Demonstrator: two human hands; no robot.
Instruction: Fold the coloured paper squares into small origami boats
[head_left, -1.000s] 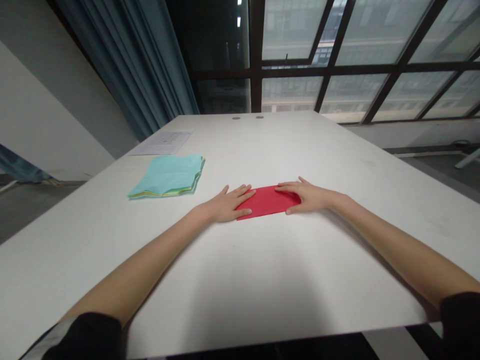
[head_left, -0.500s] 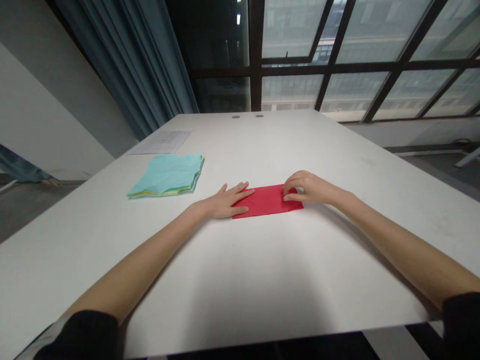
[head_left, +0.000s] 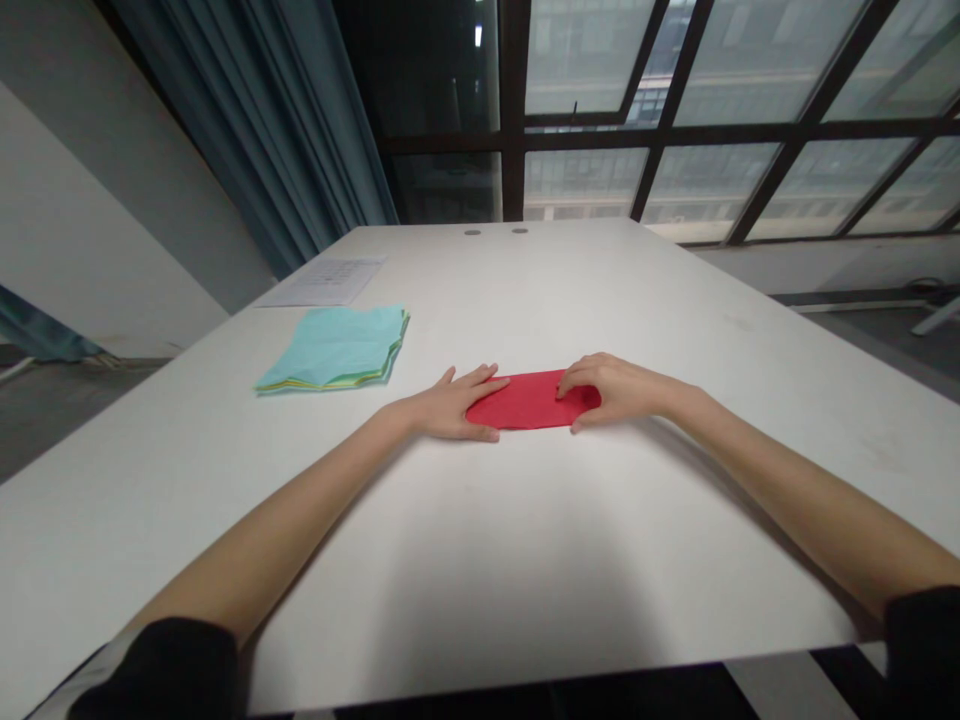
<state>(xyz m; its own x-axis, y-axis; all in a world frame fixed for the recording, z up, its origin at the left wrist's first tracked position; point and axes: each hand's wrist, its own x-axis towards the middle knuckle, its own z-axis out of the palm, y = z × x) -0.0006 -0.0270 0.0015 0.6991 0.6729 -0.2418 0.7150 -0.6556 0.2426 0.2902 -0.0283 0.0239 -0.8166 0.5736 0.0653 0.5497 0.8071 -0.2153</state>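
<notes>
Right hand [head_left: 611, 388] opened out over the red sheet [head_left: 529, 402]

Its thumb has come down at the near right corner, and my left hand [head_left: 452, 409] has shifted its thumb to the near edge. Straight ahead of me on the table [head_left: 450, 560], the sheet lies with its long axis running left to right, one hand at each end, neither clearly nearer. My left rests flat, fingers splayed; my right arches, thumb and fingertips apart. Beyond, to the left, sit a turquoise-topped stack [head_left: 341, 345] and, farther, a printed page [head_left: 322, 282].
</notes>
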